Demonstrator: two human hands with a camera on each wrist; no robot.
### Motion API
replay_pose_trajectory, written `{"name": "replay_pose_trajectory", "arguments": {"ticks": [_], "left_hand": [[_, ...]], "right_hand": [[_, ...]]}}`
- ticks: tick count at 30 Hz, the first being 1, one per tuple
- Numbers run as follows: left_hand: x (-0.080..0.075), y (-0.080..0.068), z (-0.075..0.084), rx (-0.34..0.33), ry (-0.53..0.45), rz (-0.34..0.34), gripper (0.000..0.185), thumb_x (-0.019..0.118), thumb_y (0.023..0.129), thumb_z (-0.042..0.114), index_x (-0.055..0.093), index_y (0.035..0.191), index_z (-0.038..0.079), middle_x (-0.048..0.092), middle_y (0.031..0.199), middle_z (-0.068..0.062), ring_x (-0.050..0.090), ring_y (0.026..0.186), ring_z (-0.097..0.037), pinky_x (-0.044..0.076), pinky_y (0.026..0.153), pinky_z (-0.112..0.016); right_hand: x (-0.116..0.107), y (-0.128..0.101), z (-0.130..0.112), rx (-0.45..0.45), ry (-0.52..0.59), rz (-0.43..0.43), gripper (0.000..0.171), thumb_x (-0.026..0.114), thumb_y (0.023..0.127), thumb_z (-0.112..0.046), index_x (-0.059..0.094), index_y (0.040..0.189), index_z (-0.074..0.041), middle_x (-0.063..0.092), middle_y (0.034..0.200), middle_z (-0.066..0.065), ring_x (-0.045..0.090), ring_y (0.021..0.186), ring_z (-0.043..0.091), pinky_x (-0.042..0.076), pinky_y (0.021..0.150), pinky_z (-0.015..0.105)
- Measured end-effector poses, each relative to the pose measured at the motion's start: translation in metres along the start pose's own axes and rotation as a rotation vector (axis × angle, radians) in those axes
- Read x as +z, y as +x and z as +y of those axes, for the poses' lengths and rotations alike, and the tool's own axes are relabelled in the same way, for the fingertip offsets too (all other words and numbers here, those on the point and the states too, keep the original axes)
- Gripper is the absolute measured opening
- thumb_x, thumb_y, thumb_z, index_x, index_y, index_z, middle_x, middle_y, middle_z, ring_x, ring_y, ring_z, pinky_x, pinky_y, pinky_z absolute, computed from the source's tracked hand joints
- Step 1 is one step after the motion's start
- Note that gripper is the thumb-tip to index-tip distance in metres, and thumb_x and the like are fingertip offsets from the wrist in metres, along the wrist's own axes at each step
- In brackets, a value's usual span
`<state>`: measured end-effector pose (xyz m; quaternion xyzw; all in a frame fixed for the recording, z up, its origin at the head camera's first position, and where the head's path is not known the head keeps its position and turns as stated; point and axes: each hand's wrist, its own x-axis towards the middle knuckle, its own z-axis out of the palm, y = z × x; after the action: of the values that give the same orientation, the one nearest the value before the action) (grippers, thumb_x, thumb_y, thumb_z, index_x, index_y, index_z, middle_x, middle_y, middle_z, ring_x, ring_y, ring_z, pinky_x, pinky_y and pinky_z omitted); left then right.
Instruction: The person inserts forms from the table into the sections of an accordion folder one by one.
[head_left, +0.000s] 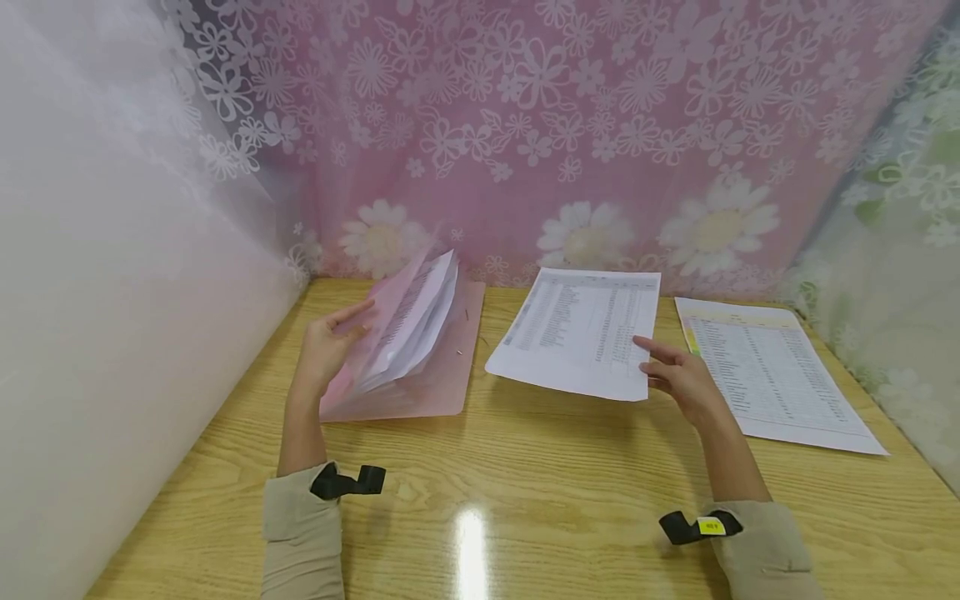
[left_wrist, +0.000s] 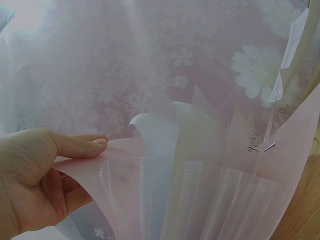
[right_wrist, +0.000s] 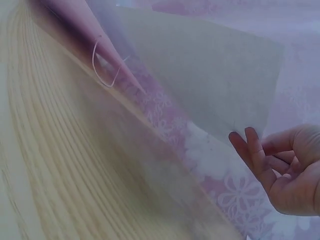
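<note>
While our left hand (head_left: 327, 343) lifts the front cover of the pink folder (head_left: 420, 379), thumb on the outer face and fingers curled behind its edge, the folder stands open at the left of the wooden table (head_left: 525, 492), close to the white wall. Its back cover lies flat on the wood. Several white pages (head_left: 416, 321) fan upward inside it. From the left wrist view we see clear sleeves between the covers and the thumb pressed along the cover's rim.

Our right hand (head_left: 678, 375) holds a printed sheet (head_left: 581, 329) by its near right corner, fingers loosely bent against the underside and the forefinger stretched over the top. That sheet hangs above the table, just right of the folder and apart from it. In the right wrist view the sheet looks translucent and the grip itself is not plain.

A second printed sheet (head_left: 772, 371) lies flat on the table at far right, near the hand. Behind everything hangs a pink flowered curtain (head_left: 570, 125).
</note>
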<state>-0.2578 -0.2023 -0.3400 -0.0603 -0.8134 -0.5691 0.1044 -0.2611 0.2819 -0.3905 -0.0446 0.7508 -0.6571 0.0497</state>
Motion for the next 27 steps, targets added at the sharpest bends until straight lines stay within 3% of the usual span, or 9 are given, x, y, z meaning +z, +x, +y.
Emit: {"name": "replay_pose_trajectory", "arguments": {"ticks": [3, 11, 16, 21, 27], "left_hand": [[0.000, 0.000, 0.000, -0.004, 0.006, -0.002, 0.036, 0.060, 0.090, 0.008, 0.058, 0.126, 0.008, 0.048, 0.133, -0.008, 0.034, 0.126, -0.020, 0.035, 0.092, -0.035], [0.000, 0.001, -0.001, -0.003, 0.021, 0.006, 0.036, 0.060, 0.090, 0.010, 0.058, 0.126, 0.010, 0.048, 0.133, -0.006, 0.043, 0.110, -0.019, 0.037, 0.070, -0.026], [0.000, 0.001, -0.001, 0.000, 0.013, 0.006, 0.036, 0.060, 0.090, 0.010, 0.058, 0.126, 0.010, 0.048, 0.133, -0.007, 0.041, 0.116, -0.018, 0.037, 0.079, -0.031], [-0.001, 0.001, -0.002, 0.005, 0.008, 0.005, 0.036, 0.061, 0.090, 0.010, 0.058, 0.125, 0.009, 0.048, 0.133, -0.008, 0.036, 0.125, -0.022, 0.035, 0.095, -0.039], [-0.001, 0.000, -0.001, 0.008, 0.007, 0.010, 0.036, 0.060, 0.090, 0.009, 0.058, 0.125, 0.008, 0.048, 0.133, -0.008, 0.035, 0.126, -0.021, 0.036, 0.095, -0.038]], "right_hand": [[0.008, -0.001, -0.006, -0.012, 0.039, 0.017, 0.052, 0.057, 0.092, -0.008, 0.035, 0.138, 0.004, 0.009, 0.148, 0.024, 0.053, 0.088, 0.005, 0.047, 0.074, 0.018], [0.031, -0.004, -0.017, -0.054, 0.150, 0.045, 0.052, 0.058, 0.089, 0.000, 0.036, 0.135, 0.009, 0.023, 0.143, 0.027, 0.061, 0.082, 0.009, 0.049, 0.071, 0.021], [0.049, -0.005, -0.022, -0.073, 0.125, 0.070, 0.050, 0.057, 0.090, 0.000, 0.037, 0.135, 0.009, 0.024, 0.144, 0.025, 0.061, 0.079, 0.008, 0.049, 0.071, 0.020], [0.067, -0.005, -0.025, -0.083, 0.093, 0.095, 0.048, 0.055, 0.090, 0.001, 0.038, 0.135, 0.008, 0.028, 0.143, 0.023, 0.062, 0.078, 0.007, 0.049, 0.072, 0.021], [0.085, -0.006, -0.024, -0.077, 0.099, 0.103, 0.047, 0.054, 0.090, 0.002, 0.039, 0.134, 0.007, 0.029, 0.144, 0.018, 0.060, 0.076, 0.006, 0.049, 0.073, 0.022]]}}
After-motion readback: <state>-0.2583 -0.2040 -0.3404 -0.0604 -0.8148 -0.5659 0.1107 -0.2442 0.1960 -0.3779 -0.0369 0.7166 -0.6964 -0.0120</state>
